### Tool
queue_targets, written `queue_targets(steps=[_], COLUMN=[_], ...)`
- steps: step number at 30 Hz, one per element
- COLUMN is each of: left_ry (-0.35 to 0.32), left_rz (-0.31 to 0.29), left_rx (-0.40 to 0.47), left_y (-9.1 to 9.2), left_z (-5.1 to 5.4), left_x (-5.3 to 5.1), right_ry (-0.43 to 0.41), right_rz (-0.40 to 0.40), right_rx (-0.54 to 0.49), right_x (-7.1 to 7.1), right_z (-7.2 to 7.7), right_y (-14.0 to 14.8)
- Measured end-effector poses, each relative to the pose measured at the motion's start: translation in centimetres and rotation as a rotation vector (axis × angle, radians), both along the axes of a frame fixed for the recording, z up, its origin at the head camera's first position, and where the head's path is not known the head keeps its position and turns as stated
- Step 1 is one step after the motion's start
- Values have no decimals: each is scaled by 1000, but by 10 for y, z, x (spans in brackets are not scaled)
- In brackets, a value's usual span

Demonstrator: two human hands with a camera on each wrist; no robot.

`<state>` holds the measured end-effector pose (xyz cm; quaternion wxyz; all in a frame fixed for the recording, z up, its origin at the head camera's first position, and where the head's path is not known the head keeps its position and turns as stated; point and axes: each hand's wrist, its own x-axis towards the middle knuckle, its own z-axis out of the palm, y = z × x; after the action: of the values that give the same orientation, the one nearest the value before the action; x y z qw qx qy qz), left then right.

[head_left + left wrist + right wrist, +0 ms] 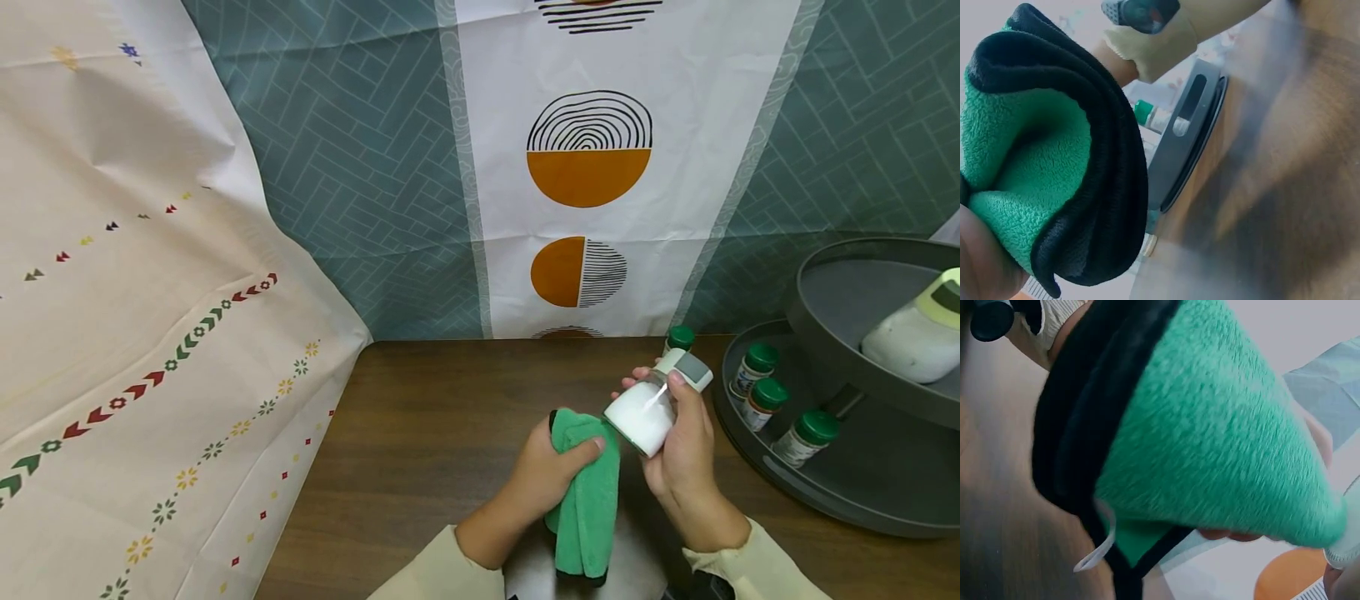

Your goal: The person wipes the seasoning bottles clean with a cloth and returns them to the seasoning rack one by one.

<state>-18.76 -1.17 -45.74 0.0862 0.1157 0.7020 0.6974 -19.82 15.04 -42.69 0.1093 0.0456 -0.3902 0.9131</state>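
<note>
My left hand (546,471) grips a folded green cloth (588,508) with black edging, its thumb lying across the front. The cloth hangs down below that hand and fills much of the left wrist view, where its black hem (1116,169) shows. My right hand (688,458) holds a tilted clear jar (641,418) of white contents, with a white and grey lid (686,368) towards the upper right. The jar's base is close beside the cloth's upper end; I cannot tell whether they touch. In the right wrist view the cloth (1222,437) hides most of the jar.
A dark grey two-tier round rack (847,500) stands at the right. Its lower tier bears several green-capped bottles (765,404); a white container (911,337) lies on the upper tier. Another green-capped bottle (679,337) stands behind the jar. A patterned cloth (187,333) drapes at left.
</note>
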Motion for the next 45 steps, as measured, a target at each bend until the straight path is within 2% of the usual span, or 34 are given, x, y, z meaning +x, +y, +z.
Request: queue_targets(steps=[5,8,11,15,21,23,26,29,33,36,40,45], left_ry=[-26,-29,-20,-2,-26,-53,-109,-159,-201,-211,-202,-187], left_rz=[-88,-106,-75,1,60,80,99,112,140,161,166,121], left_rx=[-16,-22,-20,-20,62,101,171,252,332,360,376,380], left_y=[4,6,6,1,-3,-3,-3,-4,-5,-5,-6,-9], left_z=[-3,-2,1,7,7,6,3,-1,-5,-6,-5,-4], left_x=[4,6,8,6,-1,-4,-8,-11,-16,-18,-20,-19], right_ry=[-51,-94,-116,-129,-122,-90,4,125,229,304,422,477], right_rz=[-34,-66,-82,-76,-97,-117,-136,-126,-112,-125,-136,-135], right_rx=[14,23,29,35,49,75,115,158,256,323,350,415], right_x=[0,-1,-3,-5,0,3,6,8,11,11,10,8], right_z=[-2,-5,-8,-11,-9,-9,-9,-11,-13,-15,-19,-16], right_y=[-2,-4,-5,-7,-11,-13,-17,-20,-23,-25,-23,-14])
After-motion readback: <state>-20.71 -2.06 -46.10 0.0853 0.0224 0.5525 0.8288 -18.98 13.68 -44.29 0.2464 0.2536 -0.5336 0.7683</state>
